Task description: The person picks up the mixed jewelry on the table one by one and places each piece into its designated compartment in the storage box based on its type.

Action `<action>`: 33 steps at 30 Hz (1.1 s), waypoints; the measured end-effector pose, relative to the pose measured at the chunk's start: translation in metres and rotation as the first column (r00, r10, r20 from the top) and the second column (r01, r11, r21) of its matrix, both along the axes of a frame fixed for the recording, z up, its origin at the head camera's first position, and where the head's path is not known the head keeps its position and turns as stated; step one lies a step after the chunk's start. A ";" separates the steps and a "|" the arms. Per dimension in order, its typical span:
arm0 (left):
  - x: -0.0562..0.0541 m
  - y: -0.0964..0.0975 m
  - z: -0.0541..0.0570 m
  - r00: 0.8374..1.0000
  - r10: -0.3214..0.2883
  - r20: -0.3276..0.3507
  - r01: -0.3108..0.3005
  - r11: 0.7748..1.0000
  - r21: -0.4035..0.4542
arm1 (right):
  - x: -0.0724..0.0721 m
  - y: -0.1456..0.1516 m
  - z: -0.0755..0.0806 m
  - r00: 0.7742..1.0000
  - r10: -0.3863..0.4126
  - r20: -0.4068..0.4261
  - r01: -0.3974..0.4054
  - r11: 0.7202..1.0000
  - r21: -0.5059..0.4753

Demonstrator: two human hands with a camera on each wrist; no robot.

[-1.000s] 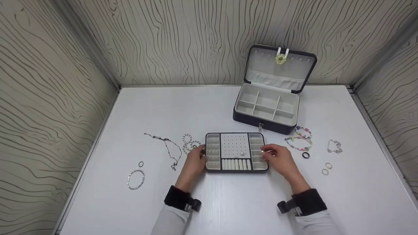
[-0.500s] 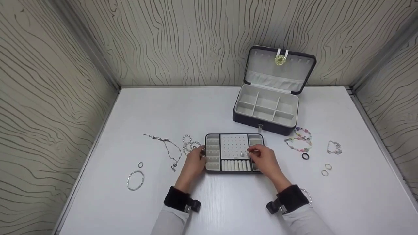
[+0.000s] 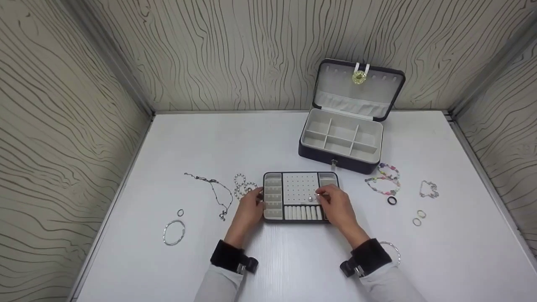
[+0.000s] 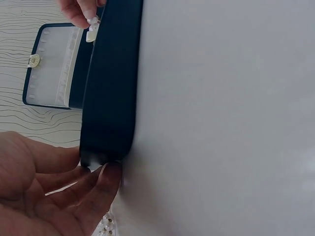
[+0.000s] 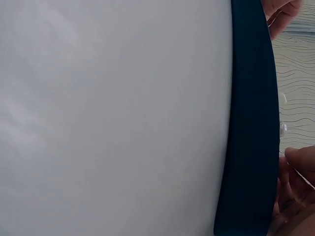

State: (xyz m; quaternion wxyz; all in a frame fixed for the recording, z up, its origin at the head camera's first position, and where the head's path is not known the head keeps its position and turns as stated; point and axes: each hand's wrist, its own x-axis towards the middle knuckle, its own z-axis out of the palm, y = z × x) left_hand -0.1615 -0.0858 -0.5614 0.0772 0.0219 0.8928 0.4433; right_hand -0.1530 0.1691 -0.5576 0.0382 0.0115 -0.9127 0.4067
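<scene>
A dark-edged jewelry tray [image 3: 272,218] lies on the white table, with narrow side compartments, a dotted earring board and a row of ring rolls. My left hand [image 3: 250,206] grips the tray's left end, thumb at the upper edge and fingers against the end wall in the left wrist view. Over the board's lower right part, my right hand [image 3: 339,204] pinches a small pale earring [image 4: 92,21] between thumb and fingertip. Beside it, another round earring [image 3: 310,199] sits on the board. The right hand covers much of the tray's right compartments.
Behind the tray stands an open jewelry box [image 3: 340,159] with its lid raised. Left lie a pearl strand [image 3: 240,180], a dark necklace [image 3: 216,193], a ring [image 3: 180,212] and a bangle [image 3: 173,233]. Colorful beaded bracelets [image 3: 384,185], a black ring [image 3: 392,200] and a chain bracelet [image 3: 428,189] lie right.
My right hand has moved left with the pinched earring, from the tray's right edge to the earring board. A bangle near the right wrist has come into view. The left hand has stayed put.
</scene>
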 end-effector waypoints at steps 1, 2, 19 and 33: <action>0.000 0.000 0.000 1.000 0.001 0.002 -0.001 1.000 0.001 | 0.000 0.000 0.000 1.000 0.000 -0.003 0.000 1.000 0.014; 0.000 0.000 0.000 1.000 0.002 0.002 -0.002 1.000 0.000 | 0.000 -0.001 0.000 1.000 -0.002 -0.005 0.002 1.000 0.026; -0.001 -0.001 0.001 1.000 -0.002 0.010 0.002 1.000 0.028 | 0.004 -0.003 -0.001 0.998 0.050 -0.042 -0.045 0.994 0.097; 0.000 0.001 0.002 0.999 0.022 0.043 -0.021 1.000 -0.014 | 0.006 -0.003 -0.004 0.995 0.095 -0.043 -0.089 0.989 0.120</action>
